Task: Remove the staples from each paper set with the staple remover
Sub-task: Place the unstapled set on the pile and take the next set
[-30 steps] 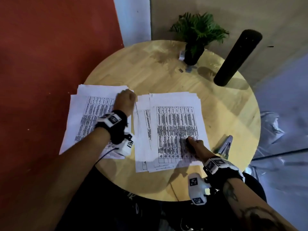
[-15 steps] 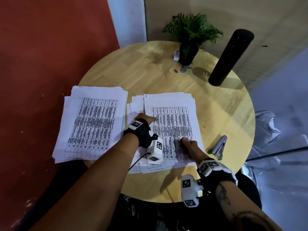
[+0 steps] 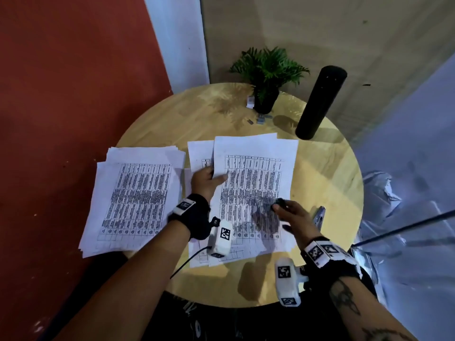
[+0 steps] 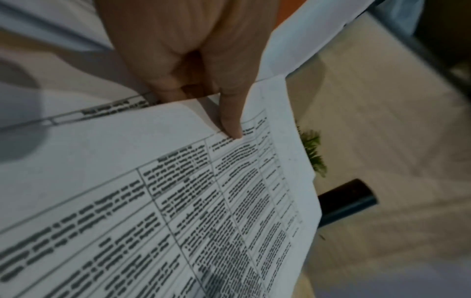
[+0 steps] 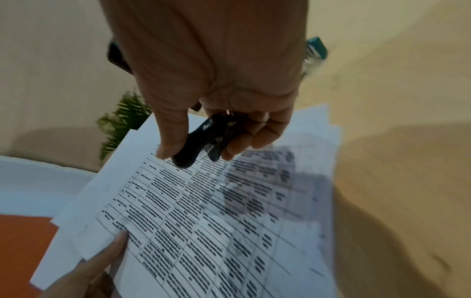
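The top paper set of the right pile is a printed table sheet. My left hand pinches its left edge, thumb on top and fingers underneath, so that edge is raised off the pile. My right hand hovers over the sheet's lower right part and grips the black staple remover, which the right wrist view shows between thumb and fingers. That view also shows the paper set below the tool. I see no staple.
A second paper pile lies at the left on the round wooden table. A stapler lies right of my right hand. At the back stand a potted plant, a black cylinder and small loose bits.
My left hand has moved from the left pile to the right pile and taken hold of the top set's left edge. My right hand has lifted slightly with the staple remover.
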A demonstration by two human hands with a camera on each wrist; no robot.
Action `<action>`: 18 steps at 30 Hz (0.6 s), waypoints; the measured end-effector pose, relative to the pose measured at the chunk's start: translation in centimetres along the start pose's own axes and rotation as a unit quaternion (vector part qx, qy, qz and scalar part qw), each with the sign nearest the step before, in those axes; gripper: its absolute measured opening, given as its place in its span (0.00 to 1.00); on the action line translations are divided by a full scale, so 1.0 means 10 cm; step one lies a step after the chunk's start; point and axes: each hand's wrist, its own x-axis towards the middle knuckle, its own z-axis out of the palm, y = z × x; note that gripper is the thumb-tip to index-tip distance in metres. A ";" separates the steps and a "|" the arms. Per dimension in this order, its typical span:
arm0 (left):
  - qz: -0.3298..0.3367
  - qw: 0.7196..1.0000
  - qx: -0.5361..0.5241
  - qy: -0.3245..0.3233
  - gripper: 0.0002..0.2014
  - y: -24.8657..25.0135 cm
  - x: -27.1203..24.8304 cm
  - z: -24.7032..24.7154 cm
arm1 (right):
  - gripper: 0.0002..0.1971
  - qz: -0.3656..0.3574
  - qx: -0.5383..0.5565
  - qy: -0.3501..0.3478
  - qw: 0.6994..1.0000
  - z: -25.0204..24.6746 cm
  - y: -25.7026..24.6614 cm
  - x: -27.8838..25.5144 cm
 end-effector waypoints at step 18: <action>0.231 0.972 -0.019 0.041 0.10 1.48 -0.69 -0.56 | 0.15 -0.307 0.124 -0.201 0.922 -0.41 -1.75 -1.11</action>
